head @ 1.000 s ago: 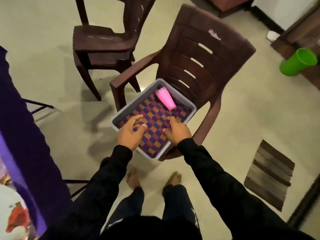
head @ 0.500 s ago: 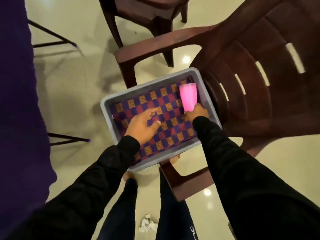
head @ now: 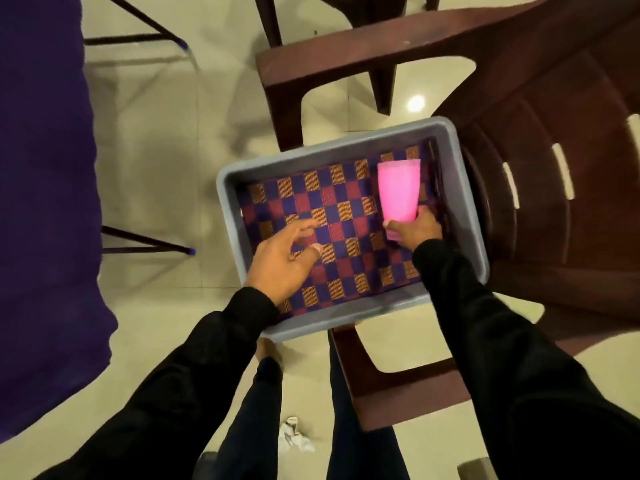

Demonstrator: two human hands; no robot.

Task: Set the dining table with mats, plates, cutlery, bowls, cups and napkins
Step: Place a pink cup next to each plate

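- I'm leaning over a grey bin (head: 349,317) that's sitting on a brown chair (head: 540,258). It looks like the supply box for the table stuff, parked there so I can grab things easily.
- My right hand (head: 414,227) is gripping the pink cup (head: 398,194), fingers curling round its near end. The cup is lying on its side at the right end of the bin, right by the wall.
- My left hand (head: 284,259) is hovering over the mat (head: 332,216), fingers spread loose and holding nothing. Can't tell if it's touching the weave. My guess is it's going for the mat.
- The cup is plain translucent pink plastic, tapered and light-looking. It's a bit blurry, so I can't tell which end is the rim.
- The mat is a purple, red and orange checker weave lying flat across the bin floor.
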